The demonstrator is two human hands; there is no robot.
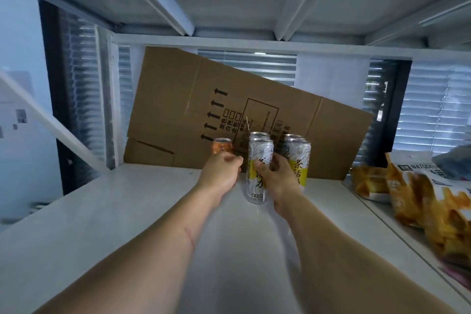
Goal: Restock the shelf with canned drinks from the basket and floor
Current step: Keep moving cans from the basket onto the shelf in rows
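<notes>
Reaching deep onto the shelf [132, 211], the left hand [221, 171] grips a short orange can [221, 146] and the right hand [276, 177] wraps a tall white-yellow can [257, 158], both near the cardboard [204, 99] at the back. More tall cans [298, 150] stand just right and behind, about four; snack bags [420, 199] lie on the next shelf over. Judging early: most of the shelf is bare, basket and floor out of view, so remaining stock can't be told.
</notes>
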